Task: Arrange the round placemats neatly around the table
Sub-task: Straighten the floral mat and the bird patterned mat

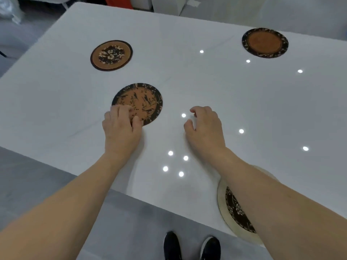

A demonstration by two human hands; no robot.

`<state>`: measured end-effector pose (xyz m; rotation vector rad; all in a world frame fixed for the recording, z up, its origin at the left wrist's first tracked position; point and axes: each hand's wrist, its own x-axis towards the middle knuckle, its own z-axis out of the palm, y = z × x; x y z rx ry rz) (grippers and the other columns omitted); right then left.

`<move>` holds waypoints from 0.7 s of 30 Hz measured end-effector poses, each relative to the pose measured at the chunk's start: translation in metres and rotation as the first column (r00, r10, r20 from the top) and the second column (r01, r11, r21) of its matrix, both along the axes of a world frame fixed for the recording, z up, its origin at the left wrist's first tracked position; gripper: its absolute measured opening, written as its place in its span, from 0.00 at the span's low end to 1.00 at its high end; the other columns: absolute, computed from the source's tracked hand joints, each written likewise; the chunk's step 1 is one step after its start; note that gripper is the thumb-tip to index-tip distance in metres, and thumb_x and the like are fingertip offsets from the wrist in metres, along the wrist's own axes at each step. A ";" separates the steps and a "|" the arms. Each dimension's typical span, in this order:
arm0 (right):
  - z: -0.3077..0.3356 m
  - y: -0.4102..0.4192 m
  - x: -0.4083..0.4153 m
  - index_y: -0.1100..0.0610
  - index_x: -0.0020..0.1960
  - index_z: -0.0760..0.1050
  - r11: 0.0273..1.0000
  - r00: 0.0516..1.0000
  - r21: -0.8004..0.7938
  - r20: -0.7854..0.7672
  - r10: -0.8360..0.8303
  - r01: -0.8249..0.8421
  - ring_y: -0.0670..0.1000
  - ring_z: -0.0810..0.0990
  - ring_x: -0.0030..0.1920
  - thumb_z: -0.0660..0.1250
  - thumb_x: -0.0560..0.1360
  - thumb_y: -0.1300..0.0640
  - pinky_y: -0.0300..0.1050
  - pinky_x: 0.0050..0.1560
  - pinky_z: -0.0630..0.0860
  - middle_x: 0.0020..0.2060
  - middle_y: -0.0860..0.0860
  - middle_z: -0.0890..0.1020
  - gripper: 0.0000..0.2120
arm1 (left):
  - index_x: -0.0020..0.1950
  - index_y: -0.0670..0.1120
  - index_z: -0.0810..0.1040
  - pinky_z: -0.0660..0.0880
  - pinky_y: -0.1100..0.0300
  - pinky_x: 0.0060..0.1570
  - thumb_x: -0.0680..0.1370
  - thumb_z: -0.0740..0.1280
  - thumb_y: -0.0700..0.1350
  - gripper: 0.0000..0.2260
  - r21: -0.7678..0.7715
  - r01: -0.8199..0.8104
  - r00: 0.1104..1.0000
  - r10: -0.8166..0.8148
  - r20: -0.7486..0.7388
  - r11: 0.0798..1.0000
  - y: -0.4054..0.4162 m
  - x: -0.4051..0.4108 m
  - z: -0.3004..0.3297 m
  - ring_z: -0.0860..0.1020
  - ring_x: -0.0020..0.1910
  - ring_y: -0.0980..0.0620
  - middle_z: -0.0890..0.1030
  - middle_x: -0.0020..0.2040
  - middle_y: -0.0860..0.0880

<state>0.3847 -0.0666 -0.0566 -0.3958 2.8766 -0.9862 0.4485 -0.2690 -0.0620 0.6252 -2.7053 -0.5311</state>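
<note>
Several round placemats lie on a white table (216,87). A dark-rimmed mat with birds on an orange centre (142,99) sits left of the middle; my left hand (122,126) grips its near-left edge with fingers on top. My right hand (206,126) hovers beside it, fingers curled apart, holding nothing. A tan mat with a dark flower centre (111,55) lies at the far left. A black-rimmed mat with a plain orange centre (265,43) lies at the far right. A cream mat with a dark floral centre (232,212) rests at the near edge, partly under my right forearm.
Bright ceiling-light reflections dot the glossy table top. The table's near edge runs diagonally from left to lower right. My black shoes (191,246) stand on grey floor below it. White furniture and clutter stand beyond the far edge.
</note>
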 end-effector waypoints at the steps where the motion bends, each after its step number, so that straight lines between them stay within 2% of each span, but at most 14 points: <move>1: -0.002 -0.015 -0.005 0.56 0.66 0.69 1.000 1.000 0.007 0.005 0.003 -0.003 0.55 0.72 0.59 0.58 0.76 0.55 0.49 0.62 0.68 0.61 0.53 0.74 0.20 | 0.61 0.42 0.72 0.65 0.48 0.57 0.77 0.59 0.45 0.14 -0.011 -0.038 0.999 0.038 0.012 0.999 -0.012 -0.004 0.002 0.69 0.56 0.41 0.72 0.59 0.41; 5: -0.009 -0.069 -0.030 0.56 0.71 0.64 0.995 0.999 0.093 0.005 -0.038 0.037 0.57 0.68 0.63 0.55 0.77 0.50 0.50 0.63 0.65 0.65 0.55 0.70 0.23 | 0.64 0.42 0.70 0.64 0.45 0.60 0.79 0.58 0.51 0.18 -0.071 -0.126 0.985 0.133 0.112 0.989 -0.052 -0.031 0.003 0.67 0.60 0.40 0.69 0.62 0.41; 9: -0.017 -0.116 -0.049 0.52 0.65 0.71 0.987 0.996 0.131 -0.008 -0.089 0.089 0.56 0.69 0.60 0.53 0.77 0.47 0.51 0.60 0.65 0.60 0.53 0.72 0.20 | 0.64 0.44 0.70 0.64 0.45 0.60 0.79 0.55 0.56 0.20 -0.087 -0.095 0.971 0.112 0.212 0.992 -0.083 -0.046 -0.010 0.66 0.60 0.41 0.68 0.61 0.43; 13: -0.024 -0.132 -0.049 0.49 0.64 0.72 0.977 0.989 0.166 -0.085 -0.120 0.133 0.55 0.70 0.57 0.55 0.76 0.46 0.51 0.60 0.65 0.58 0.51 0.72 0.19 | 0.65 0.46 0.71 0.65 0.50 0.58 0.81 0.55 0.50 0.16 -0.096 -0.006 0.990 0.019 0.137 0.995 -0.086 -0.040 -0.024 0.68 0.56 0.46 0.71 0.58 0.45; 21: -0.022 -0.137 -0.051 0.48 0.62 0.72 0.968 0.988 0.198 -0.040 -0.147 0.152 0.54 0.70 0.56 0.59 0.75 0.46 0.50 0.59 0.64 0.56 0.50 0.72 0.17 | 0.66 0.50 0.68 0.65 0.53 0.56 0.80 0.56 0.46 0.14 0.020 0.011 0.989 -0.013 0.147 1.000 -0.092 -0.041 -0.016 0.69 0.52 0.48 0.74 0.55 0.49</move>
